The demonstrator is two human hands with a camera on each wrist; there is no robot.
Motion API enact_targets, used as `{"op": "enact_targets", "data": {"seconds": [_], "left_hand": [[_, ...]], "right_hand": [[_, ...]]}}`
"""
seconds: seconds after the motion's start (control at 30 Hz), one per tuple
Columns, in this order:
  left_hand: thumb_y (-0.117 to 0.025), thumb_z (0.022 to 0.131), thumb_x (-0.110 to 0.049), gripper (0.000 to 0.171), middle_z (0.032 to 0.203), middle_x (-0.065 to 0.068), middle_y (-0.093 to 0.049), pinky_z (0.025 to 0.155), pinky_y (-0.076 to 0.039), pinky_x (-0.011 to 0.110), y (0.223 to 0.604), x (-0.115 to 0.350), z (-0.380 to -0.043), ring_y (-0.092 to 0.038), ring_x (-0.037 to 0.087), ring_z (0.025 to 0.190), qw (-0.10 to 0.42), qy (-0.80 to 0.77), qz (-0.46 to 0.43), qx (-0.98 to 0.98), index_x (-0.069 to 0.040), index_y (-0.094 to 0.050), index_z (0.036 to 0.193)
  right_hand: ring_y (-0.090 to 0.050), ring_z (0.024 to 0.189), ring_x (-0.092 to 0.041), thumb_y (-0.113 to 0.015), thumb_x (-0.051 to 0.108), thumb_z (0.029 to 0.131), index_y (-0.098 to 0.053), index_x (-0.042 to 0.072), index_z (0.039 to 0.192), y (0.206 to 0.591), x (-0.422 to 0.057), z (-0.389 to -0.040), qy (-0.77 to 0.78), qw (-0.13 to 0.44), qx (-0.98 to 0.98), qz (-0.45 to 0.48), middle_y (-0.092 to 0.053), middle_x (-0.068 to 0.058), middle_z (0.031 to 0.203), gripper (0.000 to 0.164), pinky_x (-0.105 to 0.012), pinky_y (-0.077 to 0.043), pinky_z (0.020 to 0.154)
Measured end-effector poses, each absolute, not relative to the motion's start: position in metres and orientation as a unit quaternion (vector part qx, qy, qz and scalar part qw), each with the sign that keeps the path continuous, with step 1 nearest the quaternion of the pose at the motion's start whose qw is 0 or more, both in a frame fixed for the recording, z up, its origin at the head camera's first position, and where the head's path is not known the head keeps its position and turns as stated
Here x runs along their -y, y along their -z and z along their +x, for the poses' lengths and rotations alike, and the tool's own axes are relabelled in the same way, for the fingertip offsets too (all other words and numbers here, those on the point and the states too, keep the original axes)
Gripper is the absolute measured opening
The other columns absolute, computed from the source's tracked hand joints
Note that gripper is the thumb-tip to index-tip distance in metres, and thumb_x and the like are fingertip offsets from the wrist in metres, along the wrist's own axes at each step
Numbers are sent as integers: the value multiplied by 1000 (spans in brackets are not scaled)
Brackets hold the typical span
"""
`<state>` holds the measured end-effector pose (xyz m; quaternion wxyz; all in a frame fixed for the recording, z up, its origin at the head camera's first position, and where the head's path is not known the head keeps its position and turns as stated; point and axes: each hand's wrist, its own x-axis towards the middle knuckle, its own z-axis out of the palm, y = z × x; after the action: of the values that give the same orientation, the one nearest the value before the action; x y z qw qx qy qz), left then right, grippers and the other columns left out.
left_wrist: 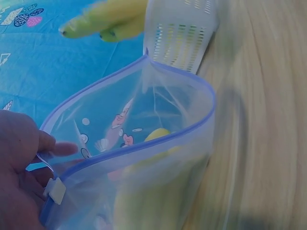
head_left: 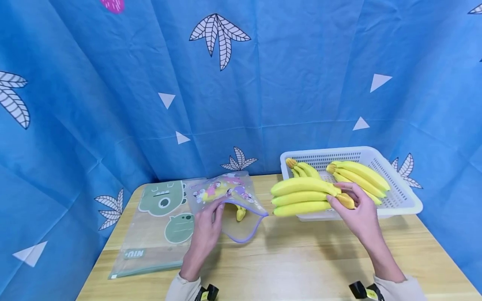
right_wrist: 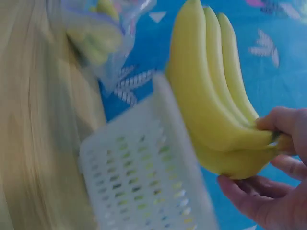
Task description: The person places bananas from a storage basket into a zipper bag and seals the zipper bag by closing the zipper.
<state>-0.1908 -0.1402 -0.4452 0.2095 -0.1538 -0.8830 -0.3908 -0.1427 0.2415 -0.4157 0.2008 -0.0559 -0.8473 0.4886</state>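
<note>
Both forearms extend forward over the counter [head_left: 286,267]. The left hand [head_left: 205,225] pinches the purple rim of the zip bag [head_left: 233,184], beside its slider; the mouth gapes. The right hand [head_left: 355,209] grasps one banana bunch [head_left: 301,196] by the stem, raised in front of the basket [head_left: 399,196], tips toward the bag. The sleeves are cut off at the head view's lower edge. Bananas inside the bag are partly hidden; their number cannot be determined. Count: two bunches in the basket, one flat green-print bag [head_left: 150,234] at left.
</note>
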Motion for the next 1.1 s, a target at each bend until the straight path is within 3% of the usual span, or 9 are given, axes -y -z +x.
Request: {"op": "enact_targets", "data": {"seconds": [0.07, 0.17, 0.37, 0.6, 0.73, 0.97, 1.1], "left_hand": [[-57, 106, -12, 27, 127, 7, -72, 104, -52, 45, 446, 141, -190, -65, 28, 121, 209, 390, -157, 883, -8, -72, 127], [-56, 106, -11, 28, 129, 6, -71, 105, -51, 46, 449, 144, -189, -64, 29, 123, 213, 379, -162, 886, -9, -71, 129], [-54, 106, -10, 31, 135, 9, -67, 108, -47, 50, 453, 152, -183, -61, 34, 126, 204, 359, -175, 894, -8, -68, 133], [-52, 108, -20, 34, 139, 19, -62, 112, -41, 58, 456, 161, -173, -55, 43, 131, 192, 341, -168, 905, 0, -67, 132], [-53, 107, -15, 34, 144, 22, -57, 113, -37, 61, 460, 165, -171, -50, 45, 135, 182, 337, -171, 908, 2, -64, 134], [-50, 103, -5, 37, 149, 23, -52, 115, -35, 60, 465, 169, -169, -46, 45, 139, 168, 329, -174, 913, 3, -62, 137], [-45, 105, -8, 39, 153, 23, -48, 117, -32, 60, 466, 170, -168, -42, 45, 142, 156, 337, -168, 913, 4, -58, 141]], "right_hand": [[-64, 94, -1, -79, 27, 92, -70, 14, 126, 412, -231, -135, -488, 217, 844, -52, -69, -9, 122, 37, -17, -55, 68], [-66, 76, -8, -76, 29, 95, -70, 16, 121, 409, -210, -123, -487, 207, 848, -30, -70, -10, 104, 30, -24, -58, 57], [-62, 70, -14, -65, 27, 102, -65, 12, 107, 417, -175, -110, -484, 166, 859, 9, -66, -3, 84, 16, -27, -56, 56], [-62, 75, -14, -65, 28, 102, -60, 13, 105, 430, -157, -105, -517, 89, 851, 15, -65, -2, 87, 16, -27, -56, 61], [-63, 82, -16, -66, 34, 101, -62, 7, 107, 436, -152, -106, -571, 9, 821, 19, -66, -4, 91, 28, -27, -57, 68], [-67, 82, -20, -61, 29, 104, -48, -8, 134, 453, -153, -112, -703, -206, 680, 37, -67, -14, 98, 50, -31, -57, 61], [-72, 92, -27, -64, 20, 102, -36, -10, 142, 461, -154, -114, -750, -278, 599, 46, -69, -19, 109, 58, -41, -62, 77]]}}
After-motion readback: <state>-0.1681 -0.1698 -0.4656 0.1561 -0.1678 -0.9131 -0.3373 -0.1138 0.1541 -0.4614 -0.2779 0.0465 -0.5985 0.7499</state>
